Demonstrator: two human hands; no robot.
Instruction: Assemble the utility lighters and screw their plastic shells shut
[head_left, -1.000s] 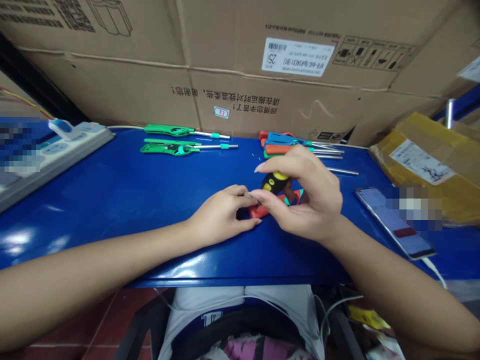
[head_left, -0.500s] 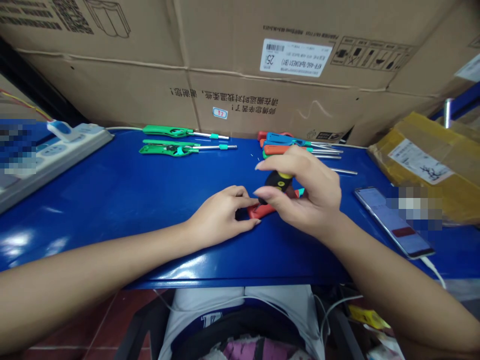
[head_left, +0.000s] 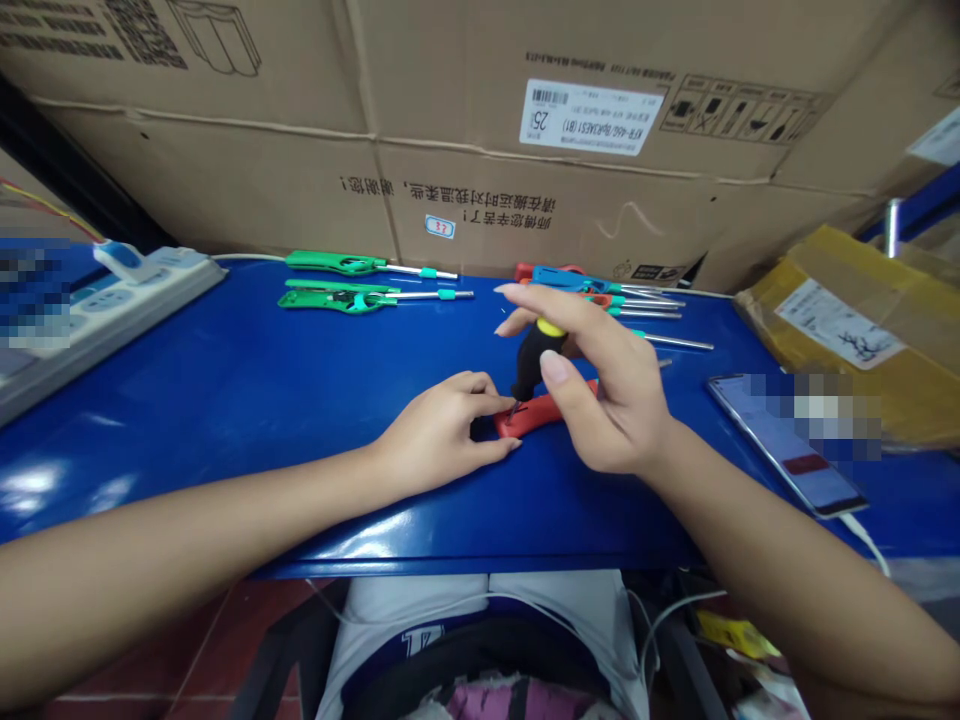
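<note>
A red long-neck lighter (head_left: 541, 412) lies on the blue table, its handle end pinched between the thumb and fingers of my left hand (head_left: 442, 430). Above it, my right hand (head_left: 615, 390) grips a short black and yellow screwdriver (head_left: 534, 358) between thumb and fingers. The screwdriver leans slightly, its tip down at the left end of the red handle. My right hand covers part of the lighter's far end. Two green lighters (head_left: 337, 297) lie at the back left, the nearer one with its inner parts exposed. Behind my right hand are several more lighters (head_left: 574, 280) in blue, red and orange.
A large cardboard box (head_left: 450, 120) stands along the back of the blue table (head_left: 262, 390). On the left is a white power strip (head_left: 112, 310). To the right lie a charging phone (head_left: 784, 440) and a taped yellow-brown parcel (head_left: 885, 340).
My right hand has turned about the screwdriver, its fingers spreading differently and showing more of the black handle and shaft. My left hand and the red lighter stay put.
</note>
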